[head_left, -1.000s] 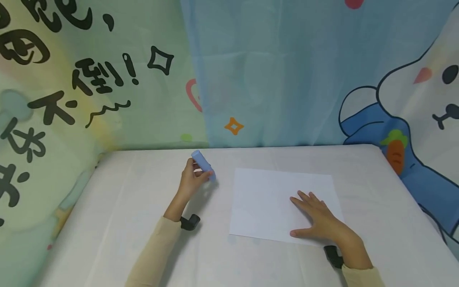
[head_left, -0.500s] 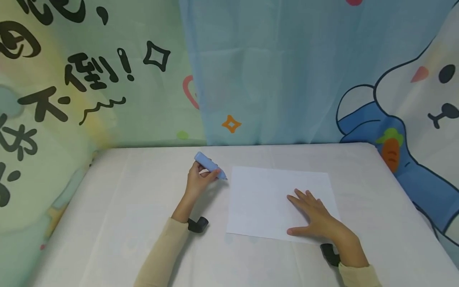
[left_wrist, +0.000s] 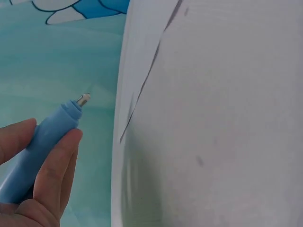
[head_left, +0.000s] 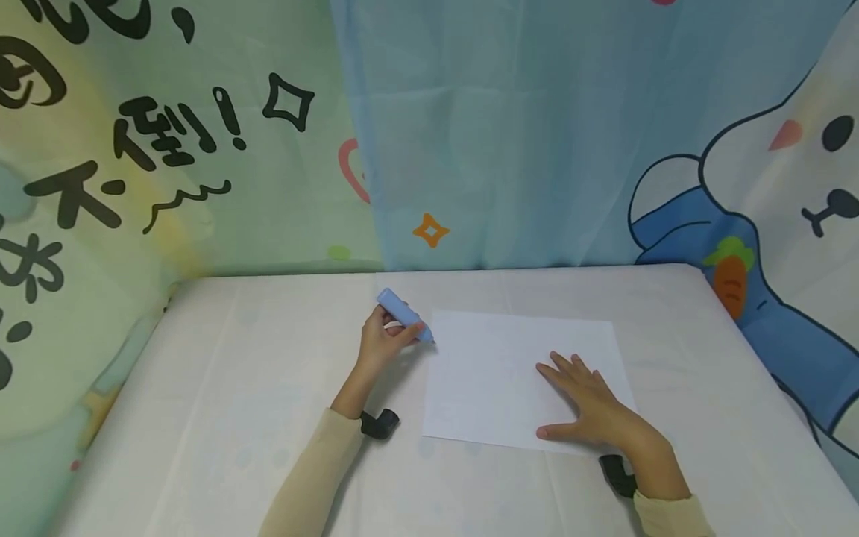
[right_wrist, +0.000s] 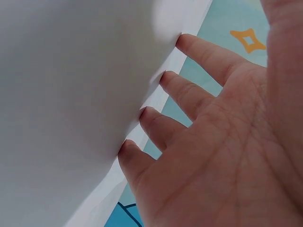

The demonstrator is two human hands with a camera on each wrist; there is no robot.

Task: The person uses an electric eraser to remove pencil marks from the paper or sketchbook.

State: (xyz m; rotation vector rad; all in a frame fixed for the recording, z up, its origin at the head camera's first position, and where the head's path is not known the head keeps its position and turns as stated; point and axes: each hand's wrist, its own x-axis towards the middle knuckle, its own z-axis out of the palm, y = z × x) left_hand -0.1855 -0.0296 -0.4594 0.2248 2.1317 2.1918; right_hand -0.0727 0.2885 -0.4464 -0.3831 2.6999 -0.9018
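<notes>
Near the paper's left edge, my left hand (head_left: 384,344) pinches a thick light-blue pen (head_left: 398,307) between thumb and fingers. The pen is tilted, its narrow tip pointing down to the right, right by the paper's upper left part. In the left wrist view the pen (left_wrist: 45,146) shows a small pale, metallic-looking tip, and no cap sits over it. A plain white sheet of paper (head_left: 483,373) lies flat on the table. On its right half rests my right hand (head_left: 590,406), fingers spread. The right wrist view shows the fingertips (right_wrist: 149,118) touching the sheet.
A white cloth covers the table (head_left: 268,358). Behind it hangs a printed curtain (head_left: 537,149) with lettering, a cartoon rabbit and a carrot. Each wrist wears a small black camera mount, such as the left wrist mount (head_left: 379,424).
My left hand has moved right with the pen, and the pen's tip has swung toward the paper's left edge. The right hand stays on the sheet; the head view has shifted slightly.
</notes>
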